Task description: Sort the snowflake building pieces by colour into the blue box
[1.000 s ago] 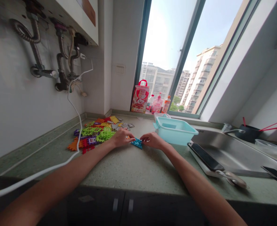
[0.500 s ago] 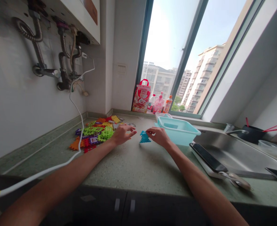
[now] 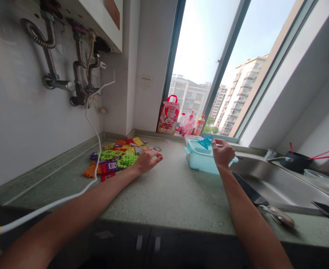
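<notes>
My right hand (image 3: pixel 223 152) pinches a blue plastic building piece (image 3: pixel 205 142) with a notched edge, holding it up over the light-blue plastic bin (image 3: pixel 202 164). Beside the heap of coloured interlocking building pieces (image 3: pixel 111 157) on the left, my left hand (image 3: pixel 148 160) hovers or rests near the counter, its fingers apart and nothing visible in them. The heap mixes green, orange, red, purple, yellow and grey pieces. Part of the bin's right side is hidden behind my right hand and wrist.
A white cable (image 3: pixel 77 195) crosses the counter (image 3: pixel 164 198) at left. The steel sink (image 3: pixel 276 183) lies to the right, with a black-bladed knife (image 3: pixel 248 190) at its near edge. A pink-red package (image 3: pixel 168 117) and several bottles stand on the windowsill.
My right hand has moved right and up, carrying the blue building piece from above the counter to over the bin. My left hand has barely moved.
</notes>
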Tool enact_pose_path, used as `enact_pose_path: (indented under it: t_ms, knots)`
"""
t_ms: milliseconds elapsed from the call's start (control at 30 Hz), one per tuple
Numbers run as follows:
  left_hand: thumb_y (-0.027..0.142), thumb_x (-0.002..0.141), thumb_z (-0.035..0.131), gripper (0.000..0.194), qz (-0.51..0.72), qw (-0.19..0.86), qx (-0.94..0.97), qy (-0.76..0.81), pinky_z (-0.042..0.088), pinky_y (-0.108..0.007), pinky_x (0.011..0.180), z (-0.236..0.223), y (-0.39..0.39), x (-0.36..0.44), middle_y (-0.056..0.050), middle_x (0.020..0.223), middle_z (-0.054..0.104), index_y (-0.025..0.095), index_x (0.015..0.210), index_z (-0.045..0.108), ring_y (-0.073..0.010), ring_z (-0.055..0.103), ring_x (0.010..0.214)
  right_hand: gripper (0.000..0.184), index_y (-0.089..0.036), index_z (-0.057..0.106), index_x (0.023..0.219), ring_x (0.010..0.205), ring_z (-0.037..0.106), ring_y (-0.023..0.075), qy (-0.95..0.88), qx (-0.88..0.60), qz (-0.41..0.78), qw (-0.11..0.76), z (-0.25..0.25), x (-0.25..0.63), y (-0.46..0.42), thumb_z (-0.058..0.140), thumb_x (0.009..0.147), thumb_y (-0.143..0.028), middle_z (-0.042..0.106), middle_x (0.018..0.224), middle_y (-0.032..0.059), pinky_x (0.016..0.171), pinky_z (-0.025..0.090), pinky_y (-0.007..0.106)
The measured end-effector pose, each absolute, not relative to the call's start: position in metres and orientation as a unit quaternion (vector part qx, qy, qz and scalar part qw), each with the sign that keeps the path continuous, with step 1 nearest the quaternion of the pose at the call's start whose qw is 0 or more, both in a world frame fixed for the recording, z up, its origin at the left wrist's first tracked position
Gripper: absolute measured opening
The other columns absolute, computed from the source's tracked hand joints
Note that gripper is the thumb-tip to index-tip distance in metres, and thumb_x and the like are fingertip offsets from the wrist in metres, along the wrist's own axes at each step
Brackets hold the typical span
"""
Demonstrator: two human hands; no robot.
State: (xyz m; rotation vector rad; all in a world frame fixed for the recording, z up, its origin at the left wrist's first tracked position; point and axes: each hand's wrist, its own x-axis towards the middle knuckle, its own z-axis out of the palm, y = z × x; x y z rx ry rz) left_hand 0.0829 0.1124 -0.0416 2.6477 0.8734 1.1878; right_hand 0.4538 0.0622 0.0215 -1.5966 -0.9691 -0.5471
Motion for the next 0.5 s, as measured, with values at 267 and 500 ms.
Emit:
enact_pose_path:
  t_ms: [267,500]
  knots:
    - [0.054,0.085,0.081,0.064,0.423,0.027,0.861,0.281,0.046,-0.041,0.102,-0.042,0.109,0.086,-0.005,0.108,0.077,0.025,0.138,0.06,-0.0239,0.068,0.098,0.042,-0.018,0.08,0.093,0.064,0.075,0.0257,-0.551,-0.551,-0.055,0.625,0.017,0.388,0.061,0.068,0.086,-0.058,0.075,0.069,0.0059,0.065,0.056,0.033]
    - [0.05,0.084,0.085,0.048,0.436,0.03,0.862,0.257,0.046,-0.036,0.096,-0.037,0.102,0.087,-0.001,0.098,0.079,0.025,0.121,0.069,-0.0199,0.072,0.088,0.052,-0.017,0.077,0.089,0.064,0.076,0.0237,-0.641,-0.447,0.227,0.582,-0.026,0.318,0.065,0.079,0.074,-0.067,0.077,0.081,0.0084,0.058,0.062,0.032]
